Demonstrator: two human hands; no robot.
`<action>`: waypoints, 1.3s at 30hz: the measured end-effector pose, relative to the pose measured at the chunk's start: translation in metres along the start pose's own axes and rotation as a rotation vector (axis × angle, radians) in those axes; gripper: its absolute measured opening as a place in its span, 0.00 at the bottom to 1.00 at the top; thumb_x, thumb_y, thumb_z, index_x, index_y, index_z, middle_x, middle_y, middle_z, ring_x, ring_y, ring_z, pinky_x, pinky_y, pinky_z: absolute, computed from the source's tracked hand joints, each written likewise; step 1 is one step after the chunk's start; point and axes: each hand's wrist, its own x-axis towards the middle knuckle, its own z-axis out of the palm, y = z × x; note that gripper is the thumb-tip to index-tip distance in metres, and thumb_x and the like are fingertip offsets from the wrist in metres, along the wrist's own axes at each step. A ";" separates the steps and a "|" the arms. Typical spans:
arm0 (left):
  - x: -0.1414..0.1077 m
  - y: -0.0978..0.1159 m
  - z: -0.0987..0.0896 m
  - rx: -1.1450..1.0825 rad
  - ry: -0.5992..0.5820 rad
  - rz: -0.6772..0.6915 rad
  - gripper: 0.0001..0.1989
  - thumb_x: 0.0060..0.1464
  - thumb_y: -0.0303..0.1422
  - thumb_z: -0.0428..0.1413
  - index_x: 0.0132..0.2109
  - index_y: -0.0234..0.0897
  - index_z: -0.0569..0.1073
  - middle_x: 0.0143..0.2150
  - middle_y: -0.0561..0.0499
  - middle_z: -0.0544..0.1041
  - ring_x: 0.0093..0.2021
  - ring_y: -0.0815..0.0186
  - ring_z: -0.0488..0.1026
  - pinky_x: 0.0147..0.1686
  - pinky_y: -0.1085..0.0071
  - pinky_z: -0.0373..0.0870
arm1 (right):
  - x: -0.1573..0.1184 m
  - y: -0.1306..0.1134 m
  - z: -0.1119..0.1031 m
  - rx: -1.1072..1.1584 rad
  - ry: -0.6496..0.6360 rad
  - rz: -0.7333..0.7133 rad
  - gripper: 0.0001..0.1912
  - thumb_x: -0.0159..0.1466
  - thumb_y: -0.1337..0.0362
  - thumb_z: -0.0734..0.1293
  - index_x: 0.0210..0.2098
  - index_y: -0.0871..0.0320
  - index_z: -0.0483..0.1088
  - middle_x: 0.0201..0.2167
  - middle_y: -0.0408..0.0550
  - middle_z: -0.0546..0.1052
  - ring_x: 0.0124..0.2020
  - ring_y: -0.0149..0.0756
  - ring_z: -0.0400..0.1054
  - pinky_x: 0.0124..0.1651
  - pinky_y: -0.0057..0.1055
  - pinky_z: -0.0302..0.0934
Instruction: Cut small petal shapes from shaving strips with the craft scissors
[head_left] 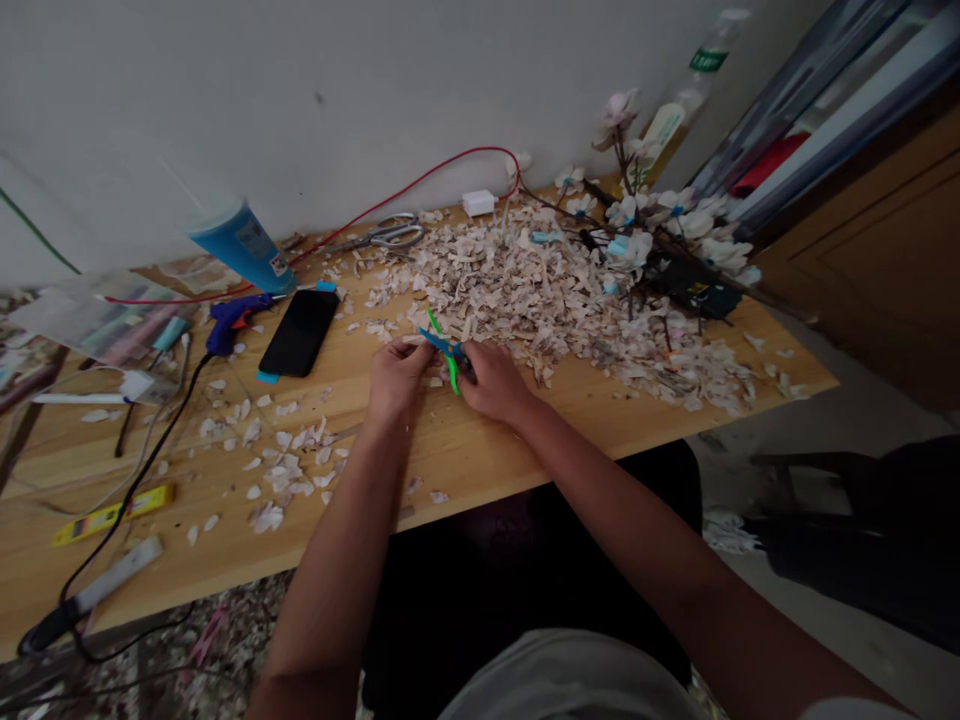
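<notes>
Pale shirt (585, 680); right grip (491, 380) clasping blue tool (441, 345), long axis pointing left, slightly away; left grip (397, 376): can't tell.

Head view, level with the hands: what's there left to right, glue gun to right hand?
Glue gun → black phone → left hand → blue-and-green hand tool → right hand.

Phone (298, 335): black, flat, 9 o'clock from the view's centre
Blue container (244, 245): labelled, 10 o'clock
White block (478, 204): near the red cable (487, 149), 12 o'clock
Bottle (694, 92): green-banded, between 1 and 2 o'clock
Yellow object (97, 522): long, between 8 and 9 o'clock
</notes>
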 end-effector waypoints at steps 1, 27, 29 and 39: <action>0.000 0.001 0.000 -0.003 -0.001 -0.010 0.09 0.43 0.36 0.67 0.28 0.35 0.78 0.24 0.51 0.78 0.23 0.70 0.72 0.26 0.74 0.70 | 0.000 0.000 0.000 -0.007 -0.002 0.000 0.06 0.63 0.62 0.63 0.39 0.56 0.66 0.39 0.53 0.73 0.44 0.47 0.64 0.46 0.40 0.53; -0.001 0.007 -0.004 0.166 -0.029 0.160 0.09 0.53 0.36 0.64 0.30 0.36 0.77 0.26 0.51 0.77 0.26 0.69 0.73 0.31 0.73 0.69 | 0.001 0.000 -0.001 0.011 0.010 -0.003 0.05 0.62 0.64 0.63 0.38 0.56 0.65 0.39 0.53 0.74 0.44 0.46 0.64 0.45 0.40 0.53; -0.001 0.010 -0.006 0.197 -0.054 0.182 0.08 0.53 0.35 0.64 0.30 0.36 0.77 0.26 0.51 0.77 0.26 0.69 0.72 0.31 0.73 0.68 | 0.001 0.000 0.000 0.007 0.014 0.002 0.06 0.62 0.64 0.63 0.39 0.56 0.65 0.40 0.53 0.74 0.44 0.47 0.64 0.46 0.40 0.53; 0.001 0.004 -0.001 0.030 -0.062 0.088 0.08 0.51 0.35 0.64 0.30 0.37 0.75 0.26 0.54 0.76 0.26 0.72 0.72 0.31 0.75 0.69 | 0.001 0.002 0.002 -0.003 0.039 -0.006 0.06 0.63 0.63 0.62 0.40 0.56 0.65 0.40 0.53 0.75 0.45 0.46 0.64 0.46 0.40 0.53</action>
